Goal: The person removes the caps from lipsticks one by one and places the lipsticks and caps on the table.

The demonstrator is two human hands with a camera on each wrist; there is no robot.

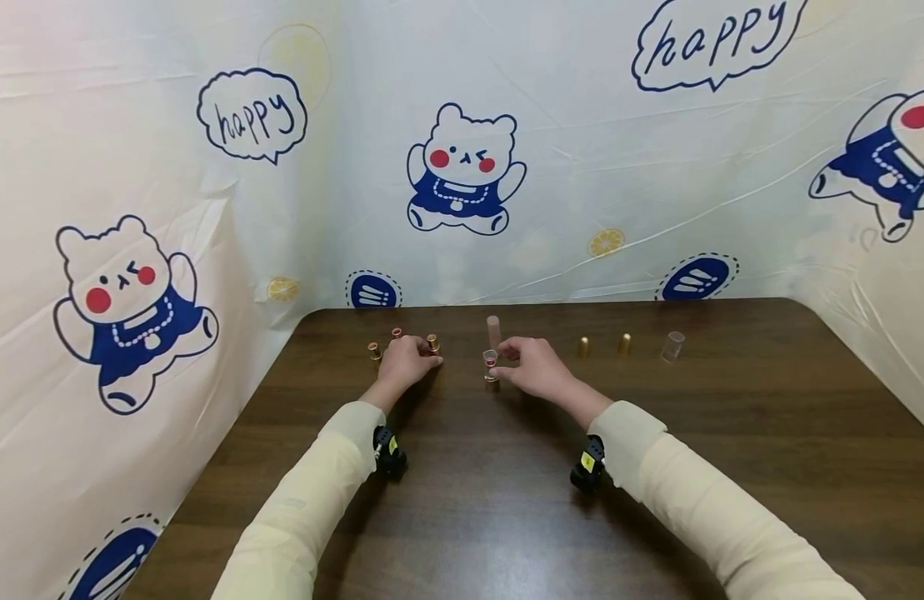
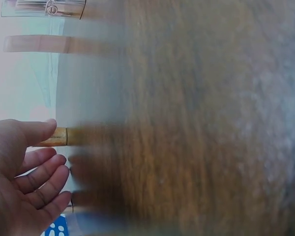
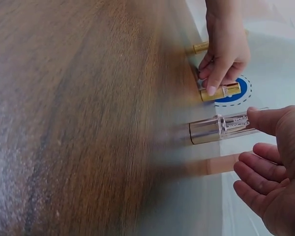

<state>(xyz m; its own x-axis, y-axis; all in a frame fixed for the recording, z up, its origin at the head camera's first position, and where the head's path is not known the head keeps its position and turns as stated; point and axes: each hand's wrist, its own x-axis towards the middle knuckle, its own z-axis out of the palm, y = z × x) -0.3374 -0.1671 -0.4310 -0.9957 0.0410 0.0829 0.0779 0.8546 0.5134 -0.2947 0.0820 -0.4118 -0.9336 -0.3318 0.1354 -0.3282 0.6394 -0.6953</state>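
My left hand (image 1: 405, 363) is at an upright gold lipstick tube (image 3: 231, 91), its thumb lying across the front. In the left wrist view its fingers are loosely bent and spread from the thumb; contact is unclear. Two more lipstick tubes with reddish tops, one gold (image 1: 375, 351) and one partly hidden (image 1: 397, 332), stand beside that hand. My right hand (image 1: 538, 367) is at a clear-topped lipstick tube (image 3: 205, 132) standing upright on the table. Its thumb overlaps the clear upper part, while the other fingers are loosely bent and apart from it. Behind stands a pale pink tube (image 1: 494, 330).
Right of my right hand stand two small gold cylinders (image 1: 584, 347) and a clear cap (image 1: 672, 347). Everything is near the far edge of the dark wooden table (image 1: 491, 500). A printed cloth (image 1: 566, 167) hangs behind it.
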